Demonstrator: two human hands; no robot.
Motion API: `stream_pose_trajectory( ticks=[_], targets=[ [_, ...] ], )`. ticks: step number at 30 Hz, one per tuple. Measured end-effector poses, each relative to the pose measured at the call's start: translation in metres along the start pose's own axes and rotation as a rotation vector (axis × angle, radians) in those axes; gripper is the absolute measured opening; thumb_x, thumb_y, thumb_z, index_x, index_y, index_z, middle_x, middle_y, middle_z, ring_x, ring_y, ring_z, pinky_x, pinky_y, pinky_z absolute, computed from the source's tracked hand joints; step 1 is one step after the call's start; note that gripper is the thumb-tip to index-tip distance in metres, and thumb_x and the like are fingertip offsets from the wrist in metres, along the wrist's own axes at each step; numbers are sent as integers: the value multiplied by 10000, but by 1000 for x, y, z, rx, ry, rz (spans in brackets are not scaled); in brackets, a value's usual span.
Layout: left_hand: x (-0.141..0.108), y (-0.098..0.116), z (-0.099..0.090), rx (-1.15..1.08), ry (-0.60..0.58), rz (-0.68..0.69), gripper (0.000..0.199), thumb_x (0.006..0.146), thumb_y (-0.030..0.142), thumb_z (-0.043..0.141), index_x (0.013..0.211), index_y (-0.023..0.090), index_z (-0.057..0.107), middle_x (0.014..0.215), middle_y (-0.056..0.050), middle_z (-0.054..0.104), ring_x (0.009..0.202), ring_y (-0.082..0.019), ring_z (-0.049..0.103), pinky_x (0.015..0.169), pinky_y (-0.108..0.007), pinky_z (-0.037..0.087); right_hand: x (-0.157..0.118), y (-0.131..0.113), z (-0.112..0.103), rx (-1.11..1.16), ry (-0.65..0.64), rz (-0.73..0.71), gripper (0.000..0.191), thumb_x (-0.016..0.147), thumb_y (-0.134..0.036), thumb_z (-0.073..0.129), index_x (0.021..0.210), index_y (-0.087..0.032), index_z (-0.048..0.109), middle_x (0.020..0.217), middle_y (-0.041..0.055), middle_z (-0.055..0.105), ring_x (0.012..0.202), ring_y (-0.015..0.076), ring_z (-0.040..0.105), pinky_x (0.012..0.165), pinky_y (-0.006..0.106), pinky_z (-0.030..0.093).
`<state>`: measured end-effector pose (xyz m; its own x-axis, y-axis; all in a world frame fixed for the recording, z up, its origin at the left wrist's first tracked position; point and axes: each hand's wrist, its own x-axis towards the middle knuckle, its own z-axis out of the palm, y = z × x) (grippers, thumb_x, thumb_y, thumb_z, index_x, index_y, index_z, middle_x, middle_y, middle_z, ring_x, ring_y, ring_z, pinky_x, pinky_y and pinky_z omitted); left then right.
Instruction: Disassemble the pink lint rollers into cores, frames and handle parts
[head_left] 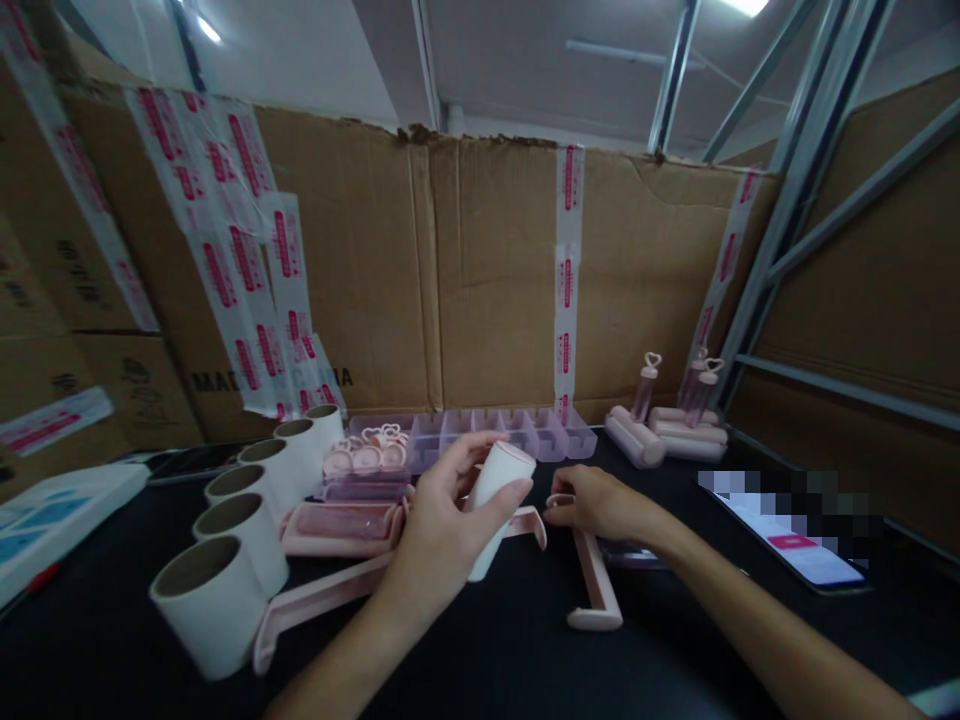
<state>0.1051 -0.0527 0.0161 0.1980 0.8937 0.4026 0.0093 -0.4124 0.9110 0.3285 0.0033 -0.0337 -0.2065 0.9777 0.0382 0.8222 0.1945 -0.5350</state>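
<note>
My left hand is closed around a white roll, held tilted above the black table. The top end of the roll has a thin pinkish ring. My right hand has its fingers pinched at the far end of a pale pink L-shaped plastic piece, which lies on the table. Behind the left hand shows part of another pink piece. A longer pink bent piece rests beside my left forearm. Near it lies a pink case with a clear part inside.
White rolls with brown cores stand in a line at left. A purple compartment tray and pink heart-topped caps lie at the back. Pink assembled pieces are at back right. A phone lies at right, before a cardboard wall.
</note>
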Motion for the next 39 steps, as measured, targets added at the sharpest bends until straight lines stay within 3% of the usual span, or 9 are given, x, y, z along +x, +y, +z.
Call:
stream_pose_trajectory(
  ticks=[3,5,7,10,13,19,26,33,39],
  targets=[
    [1,-2,-1,76,-16,43,443,801,267,775,1197,201,588,1158,-85,716,1102,-246,673,989,-411,503,-2,-1,-3,-10,42,-30,202,782,-370,771,802,-179,711,769,60,743,694,212,657,573,277,382],
    [0,-4,-2,109,-28,43,443,796,277,791,1172,209,567,1126,-78,726,1073,-245,685,965,-408,507,-4,-6,-8,-7,93,-71,211,814,-389,752,807,-179,729,770,68,749,698,225,669,592,296,417],
    [0,-5,-3,151,-35,65,402,806,284,792,1133,220,567,1084,-59,733,1031,-237,695,926,-394,520,-8,-17,-16,14,172,-138,201,893,-376,684,925,-191,757,896,78,775,820,241,701,704,329,489],
    [0,-6,-7,263,-18,134,336,828,286,782,1108,246,602,1082,-29,729,1025,-228,691,932,-389,519,-19,-36,-28,168,371,-398,229,983,-324,591,1112,-224,752,1124,75,772,1058,239,700,937,380,518],
    [1,-3,-9,387,-10,178,308,834,278,777,1104,260,631,1092,-15,729,1025,-229,685,947,-396,511,-32,-49,-33,338,491,-665,185,969,-290,637,1076,-256,784,1137,62,789,1083,245,725,994,415,542],
    [3,4,-11,493,-7,234,292,820,222,762,1088,251,651,1073,-13,734,1000,-226,687,906,-381,502,-37,-52,-29,378,402,-761,218,939,-232,688,1122,-284,794,1166,43,787,1056,236,761,944,374,611],
    [6,-1,-17,553,-23,237,294,806,251,764,1078,251,651,1027,-10,746,929,-221,707,821,-335,510,-34,-51,-26,314,437,-790,260,924,-209,696,1154,-290,785,1104,34,803,1005,232,779,916,374,640],
    [6,0,-17,565,-64,214,278,772,258,765,1032,241,669,1012,-21,751,926,-239,705,844,-354,524,-33,-42,-27,196,275,-863,483,959,-173,634,1427,-283,590,1300,51,721,1111,223,744,956,366,617],
    [5,1,-17,530,-110,194,242,805,259,750,1035,245,673,1035,-12,746,955,-232,697,859,-352,507,-33,-40,-26,78,266,-874,504,978,-173,591,1469,-278,554,1209,66,772,1008,222,775,839,320,631]
  ],
)
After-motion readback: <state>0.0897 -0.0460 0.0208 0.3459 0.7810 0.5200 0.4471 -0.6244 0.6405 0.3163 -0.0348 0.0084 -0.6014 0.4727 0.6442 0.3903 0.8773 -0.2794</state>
